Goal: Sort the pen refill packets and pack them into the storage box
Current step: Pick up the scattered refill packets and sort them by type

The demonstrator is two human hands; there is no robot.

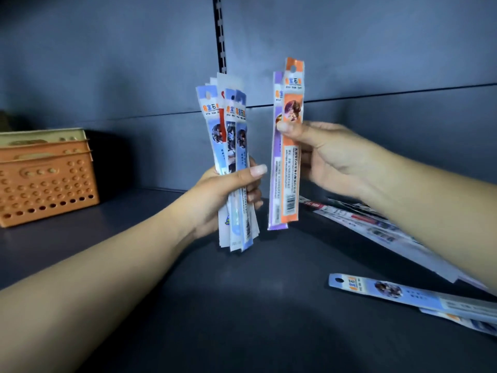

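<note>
1. A fanned bunch of blue packets (231,157) is held upright above the shelf (215,305) by the left hand (228,195). The grip is clenched around the lower half of the bunch, with the thumb laid across the front.
2. An orange packet (292,146) and a purple packet (277,168) are held upright by the right hand (330,157). The grip is pinched on the pair near their upper half, the thumb pressed on the orange front and the fingers wrapped behind.
3. The purple packet is set just behind and to the left of the orange one, the two overlapping.
4. The two held groups are kept near each other but apart, with a narrow gap between them.
5. A blue packet (403,292) is seen lying flat on the shelf at the lower right, with another one partly showing beneath it.
6. More loose packets (371,224) are spread flat on the shelf behind the right forearm, partly hidden by it.
7. Stacked orange baskets (48,181) with round holes are placed at the far left of the shelf, well apart from both hands. What they contain cannot be told.
</note>
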